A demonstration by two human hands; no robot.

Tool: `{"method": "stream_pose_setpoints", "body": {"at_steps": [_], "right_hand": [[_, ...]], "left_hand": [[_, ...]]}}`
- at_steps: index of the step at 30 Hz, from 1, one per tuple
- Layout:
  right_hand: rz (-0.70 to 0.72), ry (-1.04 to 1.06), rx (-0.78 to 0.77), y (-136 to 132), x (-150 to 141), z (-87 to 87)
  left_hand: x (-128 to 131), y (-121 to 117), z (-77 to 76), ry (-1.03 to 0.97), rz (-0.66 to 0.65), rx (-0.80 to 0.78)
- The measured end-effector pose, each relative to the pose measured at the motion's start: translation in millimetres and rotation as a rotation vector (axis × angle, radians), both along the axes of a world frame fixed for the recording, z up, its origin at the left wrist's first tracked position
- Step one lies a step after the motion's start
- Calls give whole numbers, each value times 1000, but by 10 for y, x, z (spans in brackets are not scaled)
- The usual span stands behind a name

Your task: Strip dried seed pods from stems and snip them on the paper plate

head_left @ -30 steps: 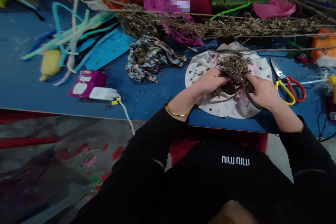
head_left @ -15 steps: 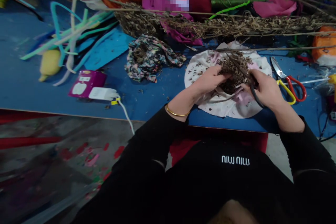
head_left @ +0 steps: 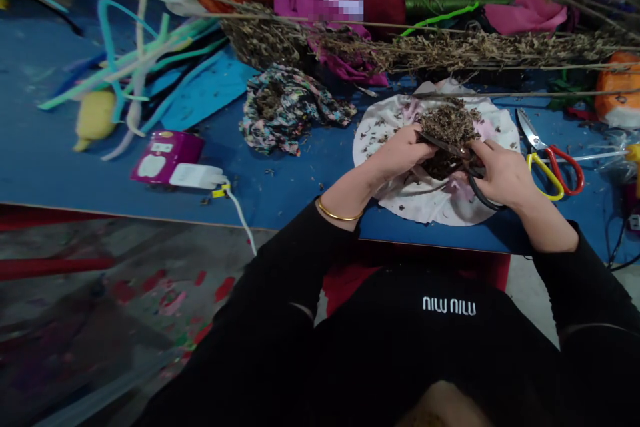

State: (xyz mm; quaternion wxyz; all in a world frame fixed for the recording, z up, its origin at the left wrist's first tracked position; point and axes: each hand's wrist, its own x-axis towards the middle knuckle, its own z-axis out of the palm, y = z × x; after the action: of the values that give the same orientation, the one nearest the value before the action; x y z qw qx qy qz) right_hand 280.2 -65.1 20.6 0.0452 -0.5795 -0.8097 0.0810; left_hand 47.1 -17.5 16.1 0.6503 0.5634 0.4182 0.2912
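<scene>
A round white cloth (head_left: 380, 128) lies on the blue table (head_left: 300, 180), with a pile of dried brown plant bits (head_left: 447, 123) on it. My left hand (head_left: 400, 153) is closed on a clump of that dried plant at the pile's near edge. My right hand (head_left: 503, 173) grips black-handled scissors (head_left: 463, 157) whose blades point left into the clump between both hands. A gold bangle circles my left wrist.
Red and yellow scissors (head_left: 550, 160) lie right of the cloth. Long dried stalks (head_left: 450, 50) run across the back. A crumpled floral cloth (head_left: 287, 107), a purple box with a white charger (head_left: 173, 167), pipe cleaners (head_left: 130, 60) and fabric heaps lie left and behind.
The scissors dipped back down and leftward into the clump after being raised slightly half a second ago. My left hand stayed on the dried plant.
</scene>
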Motion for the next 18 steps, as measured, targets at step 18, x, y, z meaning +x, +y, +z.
{"method": "stream_pose_setpoints", "body": {"at_steps": [18], "right_hand": [[-60, 42, 22, -22, -14, 30]], "left_hand": [[59, 49, -118, -9, 90, 16]]}}
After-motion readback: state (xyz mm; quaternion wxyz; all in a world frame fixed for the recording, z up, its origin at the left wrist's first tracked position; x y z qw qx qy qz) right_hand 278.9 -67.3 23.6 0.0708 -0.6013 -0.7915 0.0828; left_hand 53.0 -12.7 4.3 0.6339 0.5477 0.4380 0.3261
